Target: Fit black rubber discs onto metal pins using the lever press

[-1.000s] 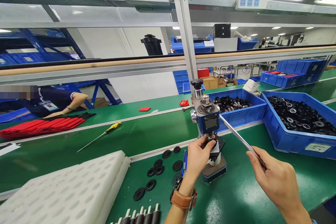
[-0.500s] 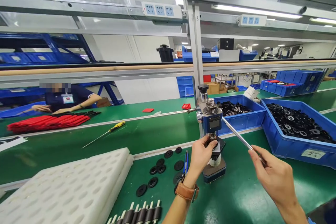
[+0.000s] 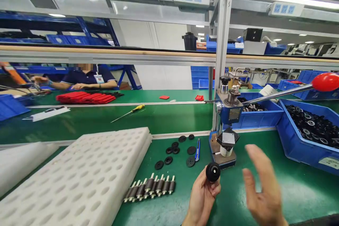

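My left hand [image 3: 202,196] grips a black round part [image 3: 213,172] with its disc face toward me and a white shaft tip in the centre. Whatever lies behind the disc is hidden. To the right, my right hand [image 3: 261,187] hovers over the table, empty, fingers apart and blurred by motion. Beyond both hands stands a blue hand press [image 3: 229,114]; its lever [image 3: 280,93] with a red knob points up to the right. Several dark rollers with white shafts [image 3: 149,185] lie left of my left hand. Loose black discs [image 3: 168,160] are scattered behind them.
A white foam tray with round holes [image 3: 87,169] fills the left. Blue bins [image 3: 304,144] of black parts line the right. A blue-handled tool [image 3: 197,150] lies beside the press, a yellow screwdriver [image 3: 137,107] further back. Across the bench sits a person [image 3: 87,77] near red pieces [image 3: 84,97].
My left hand has drawn back from the press with the black part. My right hand has let go of the lever, which has swung up. The view has shifted left.
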A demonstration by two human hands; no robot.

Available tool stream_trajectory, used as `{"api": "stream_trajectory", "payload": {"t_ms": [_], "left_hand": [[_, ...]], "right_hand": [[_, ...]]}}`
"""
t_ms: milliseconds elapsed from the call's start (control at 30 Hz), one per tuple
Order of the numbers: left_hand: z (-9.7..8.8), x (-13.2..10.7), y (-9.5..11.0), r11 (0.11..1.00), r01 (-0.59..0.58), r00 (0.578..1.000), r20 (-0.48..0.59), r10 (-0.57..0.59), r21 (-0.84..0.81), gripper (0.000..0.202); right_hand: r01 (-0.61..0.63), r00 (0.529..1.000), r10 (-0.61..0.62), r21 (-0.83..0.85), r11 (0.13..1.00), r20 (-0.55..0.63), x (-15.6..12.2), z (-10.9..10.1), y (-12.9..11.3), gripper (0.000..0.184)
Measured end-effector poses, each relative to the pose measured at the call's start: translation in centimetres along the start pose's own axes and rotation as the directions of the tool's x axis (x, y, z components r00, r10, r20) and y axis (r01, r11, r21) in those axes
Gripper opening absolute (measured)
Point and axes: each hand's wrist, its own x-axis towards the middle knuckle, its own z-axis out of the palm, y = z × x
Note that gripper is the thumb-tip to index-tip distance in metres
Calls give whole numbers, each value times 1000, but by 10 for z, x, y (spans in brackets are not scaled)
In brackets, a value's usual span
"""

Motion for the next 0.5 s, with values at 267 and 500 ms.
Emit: {"api": "stream_trajectory", "payload": {"t_ms": [267, 500], "left_hand": [[-16, -13, -16, 997, 45, 994, -95, -51, -58, 39], [-18, -13, -27, 999, 49, 993, -107, -49, 2, 50]], "right_hand": [[-205, 915, 77, 291, 934, 397, -65, 29, -2, 59], [3, 950, -81, 251, 968, 302, -77, 27, 1, 45]]}}
